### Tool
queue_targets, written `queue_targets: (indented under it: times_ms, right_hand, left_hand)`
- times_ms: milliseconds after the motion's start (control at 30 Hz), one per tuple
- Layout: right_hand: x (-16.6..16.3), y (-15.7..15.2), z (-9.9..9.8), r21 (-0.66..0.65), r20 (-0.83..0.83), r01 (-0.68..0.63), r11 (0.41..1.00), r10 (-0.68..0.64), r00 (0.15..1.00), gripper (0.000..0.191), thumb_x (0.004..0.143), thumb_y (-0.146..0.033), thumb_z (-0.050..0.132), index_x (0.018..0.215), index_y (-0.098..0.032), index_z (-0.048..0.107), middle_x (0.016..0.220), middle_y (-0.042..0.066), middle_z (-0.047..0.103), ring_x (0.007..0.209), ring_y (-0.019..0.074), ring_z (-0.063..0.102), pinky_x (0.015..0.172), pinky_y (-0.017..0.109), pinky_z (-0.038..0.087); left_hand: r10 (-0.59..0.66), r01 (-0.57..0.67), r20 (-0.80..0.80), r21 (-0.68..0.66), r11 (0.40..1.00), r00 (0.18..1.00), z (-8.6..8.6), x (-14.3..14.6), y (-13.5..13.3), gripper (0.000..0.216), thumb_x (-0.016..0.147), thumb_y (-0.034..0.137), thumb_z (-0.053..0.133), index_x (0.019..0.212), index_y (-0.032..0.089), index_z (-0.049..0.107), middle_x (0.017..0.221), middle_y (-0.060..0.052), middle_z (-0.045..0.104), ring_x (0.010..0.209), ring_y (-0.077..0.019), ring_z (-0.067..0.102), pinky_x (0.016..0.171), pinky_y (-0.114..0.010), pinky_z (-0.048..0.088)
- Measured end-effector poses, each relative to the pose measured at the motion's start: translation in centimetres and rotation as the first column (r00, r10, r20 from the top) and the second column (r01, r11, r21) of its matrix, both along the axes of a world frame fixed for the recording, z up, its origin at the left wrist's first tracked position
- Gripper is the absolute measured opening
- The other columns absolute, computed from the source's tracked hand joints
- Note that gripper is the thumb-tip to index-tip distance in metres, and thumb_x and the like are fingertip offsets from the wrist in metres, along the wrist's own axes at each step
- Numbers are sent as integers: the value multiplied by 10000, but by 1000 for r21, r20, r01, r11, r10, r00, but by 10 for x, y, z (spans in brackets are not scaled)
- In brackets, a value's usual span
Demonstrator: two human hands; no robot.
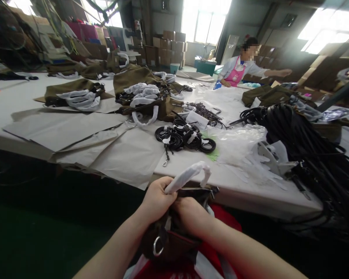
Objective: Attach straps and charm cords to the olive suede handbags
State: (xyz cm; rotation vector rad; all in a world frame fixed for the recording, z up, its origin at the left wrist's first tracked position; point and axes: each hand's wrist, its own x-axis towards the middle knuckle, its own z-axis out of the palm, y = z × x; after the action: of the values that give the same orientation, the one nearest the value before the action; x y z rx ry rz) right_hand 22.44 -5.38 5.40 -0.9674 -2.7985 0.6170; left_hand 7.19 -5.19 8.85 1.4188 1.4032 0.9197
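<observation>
A dark brown bag (174, 242) with a metal ring rests in my lap below the table edge. Its handle (189, 174) is wrapped in white paper and arches up above the bag's mouth. My left hand (157, 199) is closed around the near end of that wrapped handle. My right hand (192, 217) is curled over the bag's top opening, fingers tucked against or into it. Both hands sit close together, just in front of the white table's (238, 186) near edge.
Coiled black straps (184, 137) lie on the table ahead, with clear plastic bags (235, 143) beside them. A big heap of black straps (305, 151) fills the right. Olive bags with white-wrapped handles (142, 91) and paper sheets (64, 128) lie left. A person in a pink apron (238, 71) works at the far end.
</observation>
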Motion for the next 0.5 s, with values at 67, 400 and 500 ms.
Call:
queue_targets:
  times_ms: [67,400,500]
  right_hand:
    - [15,-5,10,-104,-131,167,980,-180,975,203,840,-168,578,1006,-152,692,1017,84,732,953,215,671,867,300,510]
    - [30,6,-34,-756,-246,228,614,-589,770,264,798,-147,588,1042,-116,684,870,60,707,754,201,653,681,314,547]
    - [23,8,-37,-786,-246,232,573,-634,733,303,810,-133,553,1083,-124,684,860,44,709,710,177,643,644,287,541]
  left_hand:
    - [6,-5,29,-25,1000,1000,0,-2,1,147,672,228,582,757,153,675,679,6,629,640,-145,558,611,-239,418]
    - [-56,110,269,-190,976,962,3,22,-6,203,616,270,654,788,162,642,656,25,584,598,-124,512,599,-229,408]
    - [-47,103,240,-226,969,970,0,20,-7,226,629,297,664,810,166,636,618,38,562,552,-120,491,557,-228,396]
